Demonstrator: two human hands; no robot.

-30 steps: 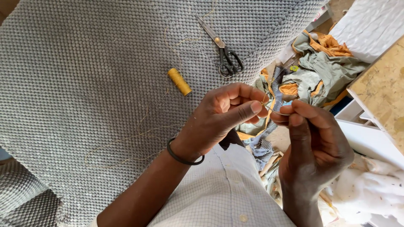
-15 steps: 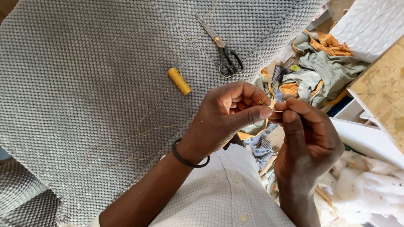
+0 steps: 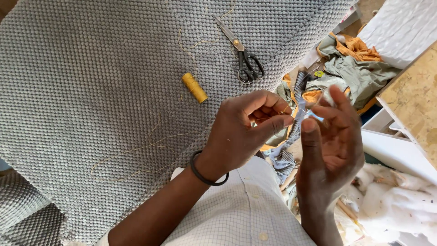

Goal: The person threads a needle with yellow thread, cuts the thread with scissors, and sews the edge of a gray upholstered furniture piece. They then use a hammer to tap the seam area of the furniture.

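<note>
1. Head view, the hands: the left hand (image 3: 246,132) has its grip pinched, thumb against forefinger, on something very thin, apparently a needle or the end of the yellow thread (image 3: 136,152); the thing itself is too small to make out. It is held up in front of the chest, off the fabric, probably so that the eyes can follow the fine work.
2. The right hand (image 3: 330,146) is just beside the left, fingers loosely spread and blurred. Its thumb and forefinger tips come close near the left fingertips, but I cannot tell whether that grip has hold of anything.
3. The thread: a loose strand lies in curves on the grey textured fabric (image 3: 91,91), running from the lower left up toward the hands. Another strand trails upward from the yellow spool (image 3: 195,87).
4. The spool lies on its side, long axis pointing from upper left to lower right, near the left hand.
5. The scissors (image 3: 241,54) lie shut beyond the spool, blades pointing up-left, handles toward the hands, within easy reach.
6. A heap of fabric scraps (image 3: 350,68) lies to the right.
</note>
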